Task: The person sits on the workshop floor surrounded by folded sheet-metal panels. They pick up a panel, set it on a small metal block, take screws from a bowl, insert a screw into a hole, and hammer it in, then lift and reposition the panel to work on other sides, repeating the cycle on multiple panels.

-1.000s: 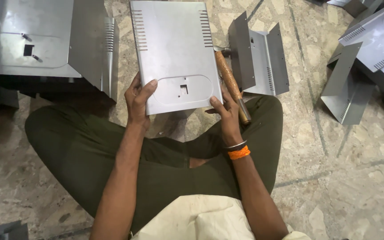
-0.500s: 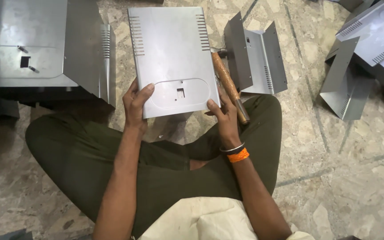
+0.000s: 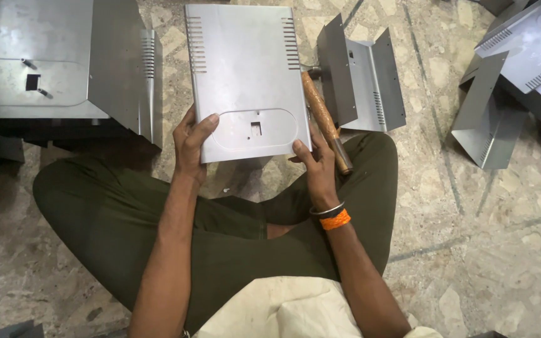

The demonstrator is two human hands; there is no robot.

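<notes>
I sit cross-legged on a stone floor and hold a grey sheet-metal panel [image 3: 245,75] flat in front of me. It has vent slots along both sides and a raised oval area with a small square hole near its lower edge. My left hand [image 3: 191,145] grips the panel's lower left corner, thumb on top. My right hand [image 3: 316,166] grips the lower right corner. A hammer with a wooden handle [image 3: 324,120] lies just right of the panel, beside my right hand and against my knee.
A stack of similar metal panels [image 3: 57,69] sits at the upper left. A folded metal bracket piece [image 3: 361,81] stands right of the hammer. More bent metal covers [image 3: 521,69] lie at the upper right on the marble floor [image 3: 483,250].
The panel and both hands sit slightly lower and nearer to me in view; the grip of both hands is unchanged.
</notes>
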